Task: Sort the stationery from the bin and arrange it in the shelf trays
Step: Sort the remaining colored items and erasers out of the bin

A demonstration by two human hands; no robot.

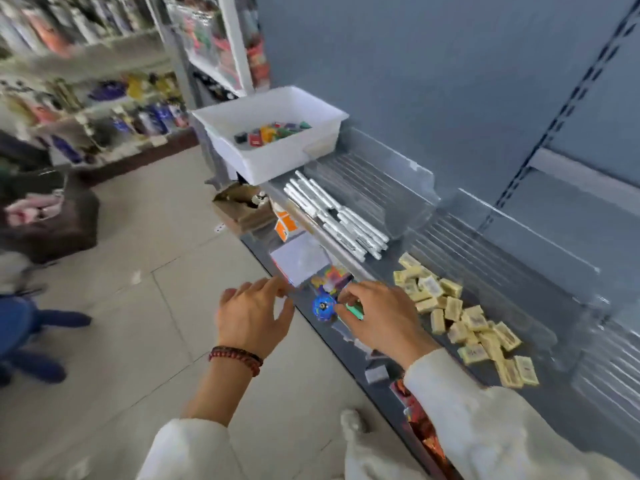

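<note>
Left hand point(254, 315): fingers spread, empty, at the shelf point(540, 403) edge. Right hand point(379, 317): curled on a green item point(355, 310); grip unclear. Blue round item point(323, 305) between the hands. Erasers point(460, 317) loose on the shelf right of them; labels unreadable. White pens point(337, 218) beyond. White bin point(270, 133) farther back holds coloured items point(272, 132). Clear trays point(377, 178) along the back wall.

Bare shelf point(391, 258) lies open between my white packs point(337, 220) and the erasers point(464, 317). The bin point(270, 133) blocks the shelf's far end, clear dividers point(388, 178) wall off the back, and the floor point(138, 271) to my left is free.
</note>
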